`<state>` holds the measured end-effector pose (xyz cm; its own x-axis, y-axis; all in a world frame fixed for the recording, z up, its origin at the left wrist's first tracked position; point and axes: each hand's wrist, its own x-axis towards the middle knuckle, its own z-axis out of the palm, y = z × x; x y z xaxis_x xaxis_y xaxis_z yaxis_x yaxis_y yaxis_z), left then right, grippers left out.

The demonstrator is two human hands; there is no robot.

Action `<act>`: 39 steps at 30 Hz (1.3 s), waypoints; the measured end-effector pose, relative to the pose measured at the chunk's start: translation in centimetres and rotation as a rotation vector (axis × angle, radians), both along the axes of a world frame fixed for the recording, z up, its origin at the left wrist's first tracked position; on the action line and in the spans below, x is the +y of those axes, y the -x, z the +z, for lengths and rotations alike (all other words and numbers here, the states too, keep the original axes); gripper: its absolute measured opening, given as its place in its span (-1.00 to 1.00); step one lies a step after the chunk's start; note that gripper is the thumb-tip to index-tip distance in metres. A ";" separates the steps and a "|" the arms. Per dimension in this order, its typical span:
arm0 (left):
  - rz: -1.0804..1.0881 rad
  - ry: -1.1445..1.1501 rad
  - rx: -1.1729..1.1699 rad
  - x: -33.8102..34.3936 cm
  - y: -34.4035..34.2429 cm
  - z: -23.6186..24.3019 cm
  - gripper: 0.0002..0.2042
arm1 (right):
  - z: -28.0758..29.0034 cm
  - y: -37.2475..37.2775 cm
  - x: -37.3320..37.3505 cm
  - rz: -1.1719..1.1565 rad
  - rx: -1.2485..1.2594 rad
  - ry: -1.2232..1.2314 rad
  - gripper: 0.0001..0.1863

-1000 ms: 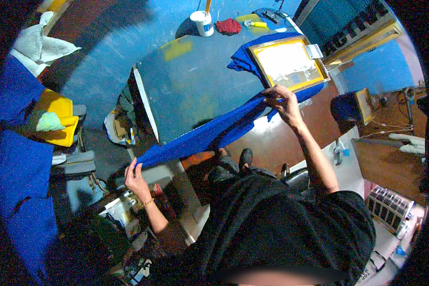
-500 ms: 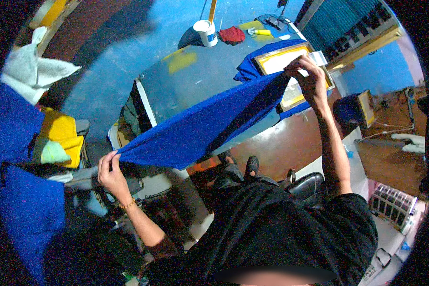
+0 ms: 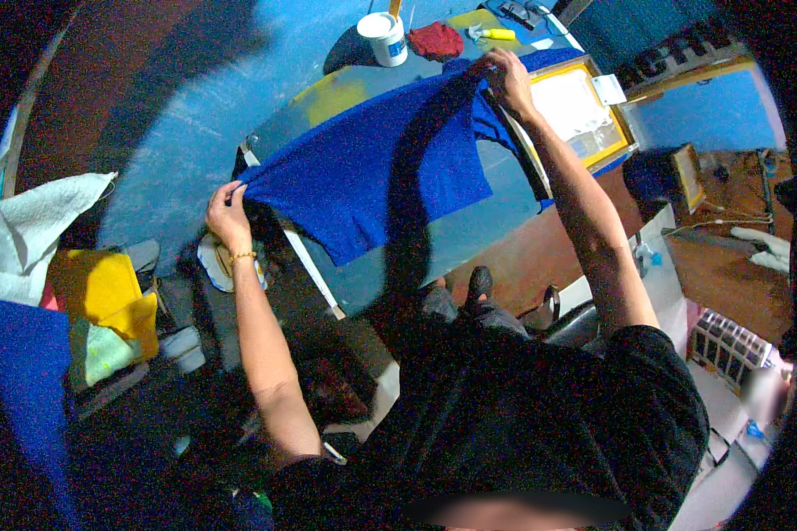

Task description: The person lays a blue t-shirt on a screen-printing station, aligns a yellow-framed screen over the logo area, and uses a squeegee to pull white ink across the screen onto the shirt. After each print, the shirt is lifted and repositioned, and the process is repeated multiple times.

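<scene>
A length of royal blue fabric (image 3: 345,177) stretches between my hands over the grey-blue worktable (image 3: 487,243). My left hand (image 3: 228,212), wearing a bead bracelet, pinches its left corner near the table's left edge. My right hand (image 3: 509,84) grips the far right end, beside a yellow-edged screen-printing frame (image 3: 580,106) that rests over more blue cloth. The fabric sags onto the tabletop between the two hands.
A white bucket (image 3: 381,44) with a stick, a red rag (image 3: 436,41) and a yellow-handled tool (image 3: 496,34) sit at the back. Blue, yellow and pale cloths (image 3: 22,372) are piled at left. Another frame (image 3: 686,177) stands at right.
Both hands have moved toward the far side, carrying the fabric from along the near edge up onto the tabletop and spreading it wider. The printing frame is uncovered again.
</scene>
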<state>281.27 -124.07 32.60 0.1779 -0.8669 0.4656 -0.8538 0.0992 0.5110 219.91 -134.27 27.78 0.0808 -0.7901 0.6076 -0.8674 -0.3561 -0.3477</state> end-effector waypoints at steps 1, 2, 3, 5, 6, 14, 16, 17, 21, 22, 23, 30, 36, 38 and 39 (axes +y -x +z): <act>-0.001 -0.012 0.013 0.1 0.0 -1.5 -0.88 | -1.4 -0.2 0.9 -0.071 -0.123 -0.134 -0.58; 0.000 -0.008 -0.003 0.2 0.1 -3.0 -0.88 | -2.6 0.0 1.6 -0.055 -0.086 -0.154 -0.60; 0.041 -0.087 0.016 0.6 0.0 -4.6 -0.89 | -3.9 0.2 2.9 -0.081 -0.062 -0.234 -0.61; 0.023 -0.084 0.104 2.5 0.1 -8.2 -0.89 | -6.8 0.4 6.7 -0.068 -0.099 -0.258 -0.64; 0.045 -0.114 0.068 4.1 0.2 -10.0 -0.89 | -8.3 0.4 8.7 -0.008 -0.156 -0.185 -0.66; 0.084 -0.313 0.188 15.2 2.4 -22.3 -0.78 | -13.8 0.6 18.4 0.015 0.169 -0.431 -0.94; 0.165 -0.407 0.179 15.9 2.8 -23.1 -0.76 | -13.8 0.2 18.8 0.014 0.195 -0.449 -0.94; 0.161 -0.383 0.195 16.1 3.1 -23.0 -0.74 | -13.6 0.2 18.8 0.035 0.204 -0.447 -0.94; 0.207 -0.307 0.149 16.8 4.1 -21.2 -0.73 | -12.1 0.8 17.7 0.125 0.243 -0.483 -0.86; 0.219 -0.301 0.161 17.2 4.4 -20.8 -0.73 | -11.8 1.0 17.6 0.147 0.254 -0.505 -0.81; 0.238 -0.301 0.171 17.4 4.6 -20.5 -0.73 | -11.7 1.1 17.4 0.155 0.198 -0.467 -0.83; 0.269 -0.430 0.040 18.1 5.8 -22.2 -0.74 | -14.1 1.1 16.7 0.184 0.358 -0.701 -0.62; 0.253 -0.538 -0.005 17.1 6.4 -20.9 -0.86 | -13.8 1.2 14.5 0.301 0.424 -0.701 -0.58; 0.176 -0.470 -0.041 16.7 5.9 -19.4 -0.85 | -12.8 1.5 13.3 0.344 0.452 -0.744 -0.61; 0.122 -0.463 -0.019 16.5 5.5 -18.7 -0.82 | -12.5 1.4 12.8 0.299 0.282 -0.731 -0.72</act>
<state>275.74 -107.54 13.86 0.2862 -0.9573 0.0400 -0.8550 -0.2363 0.4617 218.47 -121.45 15.29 0.4215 -0.8984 -0.1233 -0.8612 -0.3540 -0.3646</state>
